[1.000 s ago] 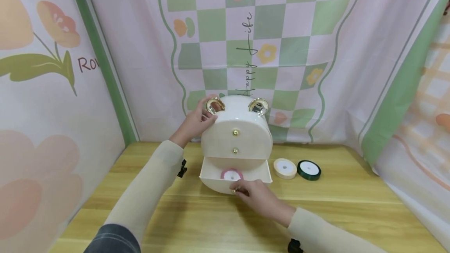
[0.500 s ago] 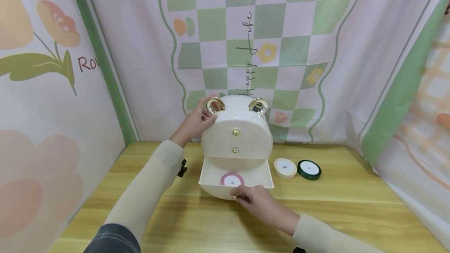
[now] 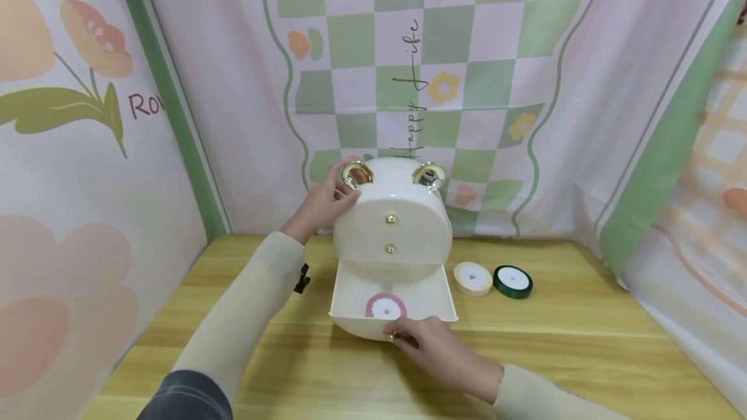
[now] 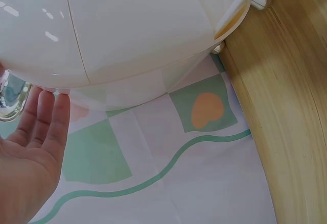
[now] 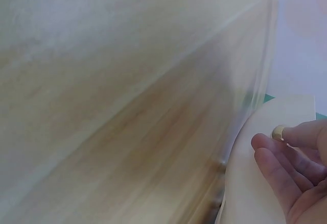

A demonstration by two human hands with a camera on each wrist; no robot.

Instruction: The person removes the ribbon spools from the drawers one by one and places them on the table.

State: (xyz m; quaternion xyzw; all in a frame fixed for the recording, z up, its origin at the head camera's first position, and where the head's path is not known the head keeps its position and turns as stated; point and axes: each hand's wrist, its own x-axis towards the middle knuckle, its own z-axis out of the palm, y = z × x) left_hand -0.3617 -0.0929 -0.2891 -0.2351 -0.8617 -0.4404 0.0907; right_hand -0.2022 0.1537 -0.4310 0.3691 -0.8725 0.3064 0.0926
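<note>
A cream storage box [image 3: 364,235] with gold ring-shaped ears and gold knobs stands on the table. Its bottom drawer [image 3: 357,326] is pulled out toward me. Inside it lies a pink ribbon roll [image 3: 379,305] with a white face, partly hidden by the drawer front. My right hand [image 3: 443,355] pinches the drawer's gold knob [image 5: 277,132] between thumb and fingers. At the box's upper left, my left hand [image 3: 321,206] rests beside the gold ear [image 3: 349,178]. The left wrist view shows its fingers [image 4: 57,124] nearly straight, tips touching the shell.
Right of the box, a cream ribbon roll [image 3: 482,287] and a dark green ribbon roll [image 3: 513,293] lie side by side on the wooden table [image 3: 572,355]. A printed curtain [image 3: 496,37] hangs close behind the box.
My right hand has drawn the drawer farther out toward me, and the pink roll inside has come forward and shows more. The left hand and the box body stay put.
</note>
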